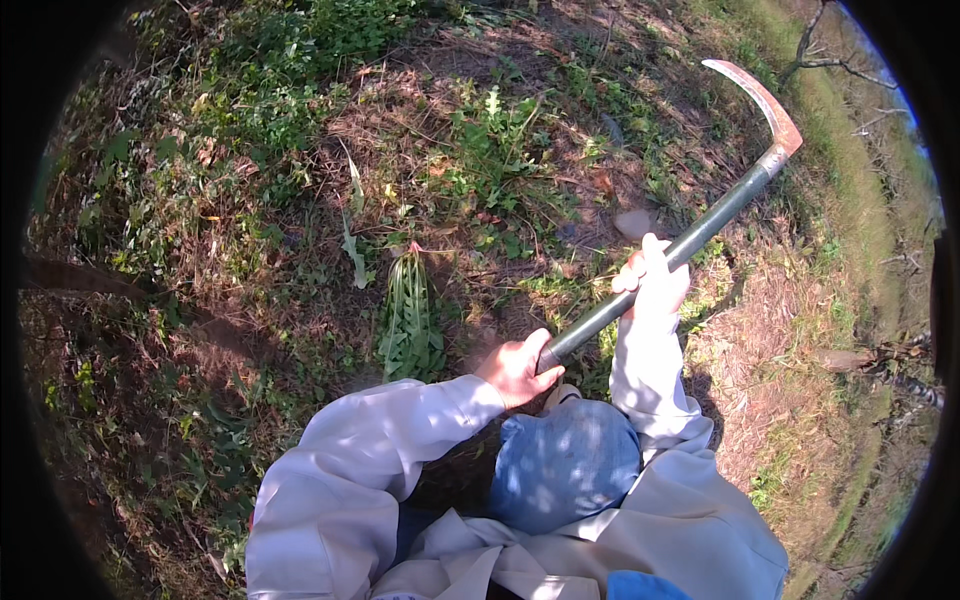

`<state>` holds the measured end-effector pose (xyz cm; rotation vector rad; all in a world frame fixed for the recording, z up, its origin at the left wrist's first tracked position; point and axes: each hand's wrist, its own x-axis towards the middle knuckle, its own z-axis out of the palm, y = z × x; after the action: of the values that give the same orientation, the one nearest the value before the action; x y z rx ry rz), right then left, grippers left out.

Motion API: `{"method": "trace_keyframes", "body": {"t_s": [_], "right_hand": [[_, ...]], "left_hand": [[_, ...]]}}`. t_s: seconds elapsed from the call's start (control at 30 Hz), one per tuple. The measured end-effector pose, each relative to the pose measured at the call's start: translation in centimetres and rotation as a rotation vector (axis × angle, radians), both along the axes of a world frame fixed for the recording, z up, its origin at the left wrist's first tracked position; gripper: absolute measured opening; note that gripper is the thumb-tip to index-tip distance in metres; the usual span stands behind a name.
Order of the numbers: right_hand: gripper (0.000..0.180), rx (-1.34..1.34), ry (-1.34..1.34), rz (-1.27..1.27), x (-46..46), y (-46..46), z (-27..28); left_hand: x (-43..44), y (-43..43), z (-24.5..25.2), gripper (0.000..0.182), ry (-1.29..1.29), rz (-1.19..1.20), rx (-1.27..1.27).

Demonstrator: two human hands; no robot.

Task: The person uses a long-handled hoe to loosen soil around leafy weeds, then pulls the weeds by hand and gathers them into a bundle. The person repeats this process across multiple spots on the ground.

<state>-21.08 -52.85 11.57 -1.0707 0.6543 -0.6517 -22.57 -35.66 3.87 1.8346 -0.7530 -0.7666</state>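
A long-handled sickle (712, 214) slants up to the right across the middle of the view. Its curved metal blade (766, 105) is partly rust-brown, and the tip points left. My left hand (516, 369) grips the lower end of the dark green handle. Farther up the handle, the fingers of my right hand (654, 281) are wrapped around it. To the left of my left hand, a cut leafy weed (411, 322) with jagged leaves lies on the ground, its reddish base pointing away from me. A loose jagged leaf (354, 251) lies beyond it.
A leafy weed clump (499, 150) grows farther ahead, with denser green plants (322, 82) at the far left. A pale stone (634, 223) lies beyond my right hand. Dry grass (757, 360) and bare branches (825, 64) are on the right. My denim-covered knee (566, 465) is below the handle.
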Motion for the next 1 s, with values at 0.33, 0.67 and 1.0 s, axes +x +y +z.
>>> {"method": "trace_keyframes", "body": {"t_s": [0.33,0.67,1.0], "right_hand": [[0.008,0.272,0.702,0.287,1.1,4.6,-14.3],[0.019,0.034,0.001,-0.008,-2.2,1.4,-2.7],[0.018,0.230,0.850,0.274,1.0,4.1,-15.8]], "left_hand": [[-8.3,3.6,-6.5,0.044,0.798,0.321,0.170],[-1.2,1.5,-2.6,0.032,0.071,-0.066,0.019],[-7.8,3.2,-7.8,0.039,0.758,0.313,0.131]]}}
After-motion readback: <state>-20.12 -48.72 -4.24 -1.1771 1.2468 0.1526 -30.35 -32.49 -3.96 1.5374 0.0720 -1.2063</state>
